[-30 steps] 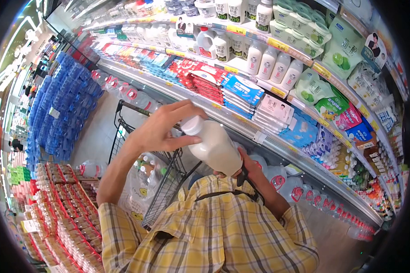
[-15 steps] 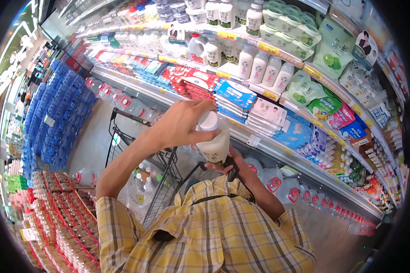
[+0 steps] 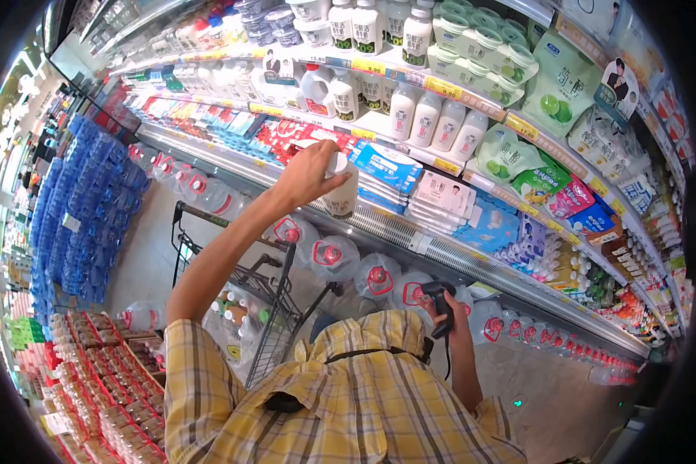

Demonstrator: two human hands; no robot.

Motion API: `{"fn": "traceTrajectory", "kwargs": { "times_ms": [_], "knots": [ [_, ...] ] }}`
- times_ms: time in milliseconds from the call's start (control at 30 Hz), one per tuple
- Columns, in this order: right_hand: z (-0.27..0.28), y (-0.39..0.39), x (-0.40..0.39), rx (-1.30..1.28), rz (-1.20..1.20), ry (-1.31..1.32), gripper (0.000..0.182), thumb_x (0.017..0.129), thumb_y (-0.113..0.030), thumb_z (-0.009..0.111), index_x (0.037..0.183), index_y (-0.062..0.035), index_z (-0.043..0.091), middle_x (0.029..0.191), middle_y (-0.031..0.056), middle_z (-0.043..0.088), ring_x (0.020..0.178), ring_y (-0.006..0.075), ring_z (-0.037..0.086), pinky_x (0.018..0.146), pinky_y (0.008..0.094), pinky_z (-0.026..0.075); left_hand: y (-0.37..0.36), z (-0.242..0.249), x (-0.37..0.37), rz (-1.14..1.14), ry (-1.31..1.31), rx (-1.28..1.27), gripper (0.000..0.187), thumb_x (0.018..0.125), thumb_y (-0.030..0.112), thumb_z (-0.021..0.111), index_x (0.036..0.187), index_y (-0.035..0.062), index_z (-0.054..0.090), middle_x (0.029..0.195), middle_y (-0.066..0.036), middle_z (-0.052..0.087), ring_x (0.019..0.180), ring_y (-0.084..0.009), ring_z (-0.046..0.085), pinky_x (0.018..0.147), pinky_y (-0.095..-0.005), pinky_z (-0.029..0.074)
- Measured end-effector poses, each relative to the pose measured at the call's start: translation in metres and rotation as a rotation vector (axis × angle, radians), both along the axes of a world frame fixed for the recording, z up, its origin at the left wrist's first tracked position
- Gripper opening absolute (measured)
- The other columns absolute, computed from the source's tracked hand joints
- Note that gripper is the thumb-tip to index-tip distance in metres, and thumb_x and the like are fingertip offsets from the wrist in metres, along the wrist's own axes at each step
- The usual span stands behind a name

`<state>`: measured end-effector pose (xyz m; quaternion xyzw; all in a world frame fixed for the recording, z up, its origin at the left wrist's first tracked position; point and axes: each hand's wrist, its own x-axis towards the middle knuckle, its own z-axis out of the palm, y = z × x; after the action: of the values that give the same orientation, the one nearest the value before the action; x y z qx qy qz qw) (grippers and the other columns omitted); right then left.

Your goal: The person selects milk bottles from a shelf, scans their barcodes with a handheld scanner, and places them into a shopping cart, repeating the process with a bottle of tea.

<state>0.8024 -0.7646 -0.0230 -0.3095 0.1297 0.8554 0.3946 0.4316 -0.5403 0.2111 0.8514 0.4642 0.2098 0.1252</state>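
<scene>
My left hand [image 3: 311,176] is closed around the upper part of a white milk bottle [image 3: 339,199], just below its cap. The bottle is upright in front of the lower edge of the chilled shelf, near red packs [image 3: 274,139] and blue-and-white packs [image 3: 387,172]. Down at the right, by my waist, my right hand [image 3: 458,315] grips a black handheld device [image 3: 441,309] with a cord, which looks like a barcode scanner. Similar white bottles [image 3: 425,120] stand on the shelf above.
A shopping cart [image 3: 267,332] with bagged bottles stands at my left. Large water bottles [image 3: 332,255] line the floor under the shelf. Blue bottled-water packs [image 3: 85,224] and red-trimmed packs [image 3: 116,371] are stacked on the left.
My left hand has carried the bottle forward and left, toward the shelf edge. My right hand has moved away from the bottle, down and to the right, still holding the black device.
</scene>
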Motion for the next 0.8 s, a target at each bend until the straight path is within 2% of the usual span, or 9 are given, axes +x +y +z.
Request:
{"fn": "traceTrajectory", "kwargs": {
  "times_ms": [67,200,300,333,400,467,600,733,800],
  "knots": [
    [-0.008,-0.021,0.011,0.04,-0.151,-0.126,0.048,0.087,-0.029,0.061,0.115,0.006,0.043,0.122,0.0302,0.046,0.09,0.0233,0.064,0.046,0.0178,0.048,0.03,-0.025,-0.001,0.014,-0.004,0.079,0.044,0.078,0.031,0.067,0.102,-0.0013,0.048,0.09,-0.021,0.058,0.084,-0.0369,0.058,0.073,-0.0436,0.047],
    [-0.011,-0.056,0.025,-0.029,-0.269,-0.197,0.046,0.087,-0.029,0.061,0.114,0.0039,0.044,0.123,0.0311,0.045,0.088,0.02,0.064,0.047,0.0178,0.048,0.087,-0.054,0.003,0.002,-0.039,0.162,0.045,0.079,0.029,0.067,0.103,-0.0023,0.047,0.088,-0.022,0.057,0.084,-0.0376,0.057,0.075,-0.0443,0.046],
    [0.006,-0.074,0.025,-0.05,-0.325,-0.254,0.044,0.087,-0.028,0.06,0.114,0.0025,0.044,0.123,0.0307,0.046,0.086,0.0187,0.064,0.047,0.0176,0.048,0.134,-0.079,0.009,0.007,-0.084,0.178,0.044,0.079,0.027,0.066,0.105,-0.0023,0.046,0.094,-0.023,0.055,0.09,-0.0377,0.055,0.08,-0.0442,0.045],
    [0.012,-0.08,0.023,-0.061,-0.353,-0.289,0.043,0.087,-0.029,0.06,0.113,0.0031,0.045,0.123,0.0314,0.046,0.086,0.0189,0.064,0.047,0.0175,0.048,0.146,-0.079,0.013,0.005,-0.103,0.219,0.044,0.079,0.026,0.066,0.106,-0.0023,0.046,0.096,-0.023,0.054,0.093,-0.0378,0.053,0.081,-0.0442,0.044],
    [0.011,-0.091,0.023,-0.063,-0.386,-0.327,0.043,0.087,-0.029,0.059,0.111,0.0037,0.046,0.123,0.0321,0.046,0.085,0.0192,0.064,0.047,0.0174,0.048,0.171,-0.083,0.021,0.014,-0.093,0.145,0.044,0.078,0.023,0.066,0.108,-0.002,0.045,0.097,-0.023,0.053,0.096,-0.038,0.051,0.083,-0.0443,0.042],
    [0.002,-0.105,0.023,-0.133,-0.414,-0.351,0.043,0.087,-0.031,0.058,0.108,0.0054,0.048,0.123,0.0335,0.045,0.083,0.0197,0.064,0.047,0.0174,0.049,0.197,-0.095,0.026,-0.001,-0.127,0.273,0.043,0.077,0.023,0.068,0.102,-0.0026,0.044,0.091,-0.023,0.051,0.09,-0.0389,0.05,0.079,-0.0449,0.041],
    [-0.008,-0.13,0.015,-0.253,-0.453,-0.337,0.045,0.087,-0.033,0.058,0.105,0.0065,0.049,0.123,0.0344,0.045,0.084,0.0212,0.064,0.046,0.0175,0.048,0.226,-0.095,0.04,0.055,-0.127,0.251,0.041,0.076,0.02,0.069,0.102,-0.0017,0.045,0.092,-0.021,0.05,0.09,-0.0378,0.049,0.08,-0.0441,0.041],
    [-0.008,-0.141,-0.002,-0.283,-0.511,-0.324,0.046,0.086,-0.033,0.06,0.106,0.0065,0.048,0.124,0.0347,0.045,0.091,0.0257,0.064,0.045,0.0178,0.048,0.253,-0.109,0.048,0.021,-0.194,0.352,0.041,0.075,0.017,0.069,0.102,-0.0012,0.044,0.092,-0.02,0.05,0.088,-0.0378,0.049,0.079,-0.0444,0.041],
    [-0.018,-0.152,-0.005,-0.272,-0.535,-0.398,0.045,0.085,-0.032,0.061,0.106,0.0061,0.048,0.125,0.0349,0.043,0.095,0.0273,0.063,0.044,0.0177,0.048,0.266,-0.115,0.051,0.045,-0.173,0.366,0.041,0.075,0.016,0.069,0.102,-0.0011,0.043,0.091,-0.02,0.049,0.086,-0.0379,0.048,0.077,-0.0444,0.041]
  ]
}}
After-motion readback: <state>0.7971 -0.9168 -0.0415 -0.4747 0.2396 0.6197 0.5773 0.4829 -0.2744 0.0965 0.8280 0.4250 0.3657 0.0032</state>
